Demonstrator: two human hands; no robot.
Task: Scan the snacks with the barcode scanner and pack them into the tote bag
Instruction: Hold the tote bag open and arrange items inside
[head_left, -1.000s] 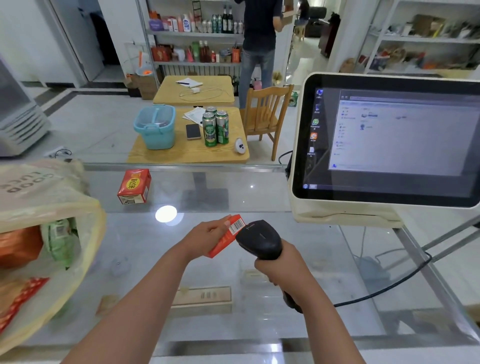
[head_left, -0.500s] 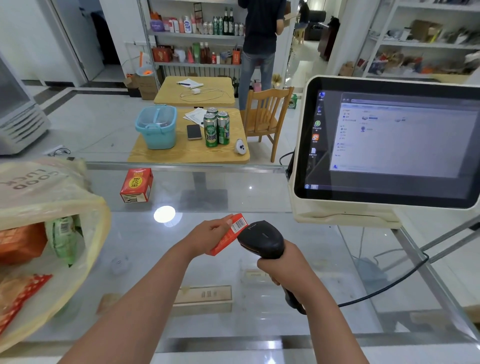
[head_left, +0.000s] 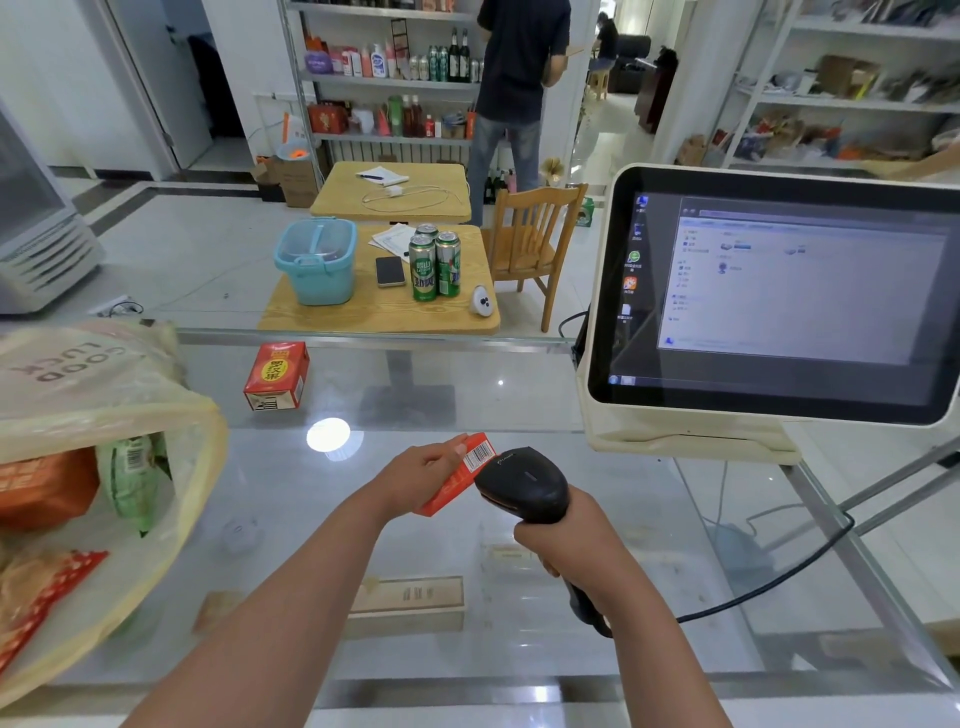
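My left hand grips a small orange snack box above the glass counter, its barcode end turned toward the scanner. My right hand holds the black barcode scanner by its handle, the scanner's head almost touching the box's barcode. A cream tote bag printed "GOOD LUCK" lies open at the left, with an orange packet, a green packet and a red-edged packet inside. A second red snack box stands on the counter farther back.
A touchscreen till stands at the right on the glass counter; the scanner's black cable trails right. Beyond the counter are wooden tables with cans, a phone and a blue basket, a chair, shelves, and a person standing.
Both hands have held nearly still, the box and scanner staying close together. The view has shifted slightly.
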